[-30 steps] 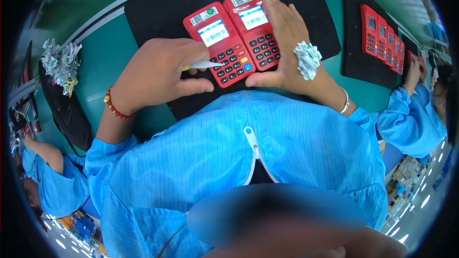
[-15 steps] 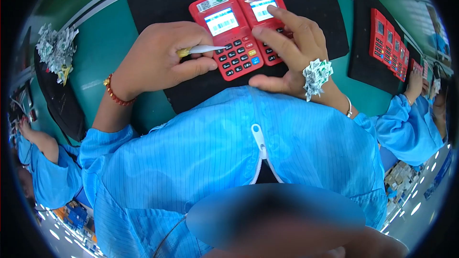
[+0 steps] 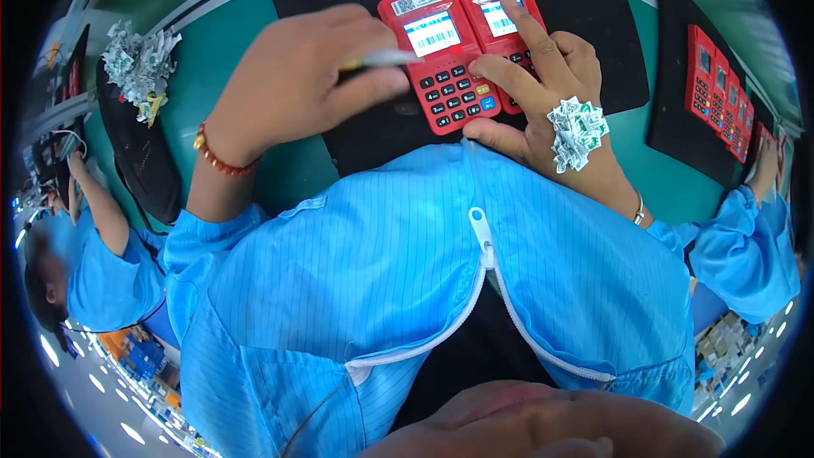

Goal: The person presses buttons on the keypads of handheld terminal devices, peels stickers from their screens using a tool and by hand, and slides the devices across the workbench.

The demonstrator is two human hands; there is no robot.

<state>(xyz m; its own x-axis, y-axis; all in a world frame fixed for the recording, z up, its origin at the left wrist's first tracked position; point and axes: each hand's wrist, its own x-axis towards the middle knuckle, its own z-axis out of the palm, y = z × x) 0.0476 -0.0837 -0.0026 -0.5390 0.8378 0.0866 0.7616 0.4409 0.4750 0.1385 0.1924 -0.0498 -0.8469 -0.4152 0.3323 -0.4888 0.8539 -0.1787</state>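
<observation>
Two red card payment terminals lie side by side on a black mat [image 3: 585, 0]. The left terminal [image 3: 449, 59] shows a barcode on its lit screen. My left hand [image 3: 314, 76] is closed around a slim pointed tool [image 3: 386, 58], pale with a yellowish part and blurred by motion. Its tip is beside the left terminal's upper keys. My right hand [image 3: 543, 85] spreads its fingers over the right terminal [image 3: 500, 21], the index fingertip at its screen and part of the keypad covered. A clump of white-and-green stickers [image 3: 578, 131] sits on the back of this hand.
A bunch of crumpled stickers [image 3: 140, 64] stands on a black item [image 3: 144, 153] at left. Several red terminals [image 3: 721, 89] lie on another mat at right, near a co-worker's hand [image 3: 767, 165]. Another co-worker [image 3: 106, 246] sits at left. The table [image 3: 297, 153] is green.
The view has shifted, so the terminals appear further right. My left hand has drawn the pointed tool slightly up and away from the left terminal's keypad. My right hand stays over the right terminal.
</observation>
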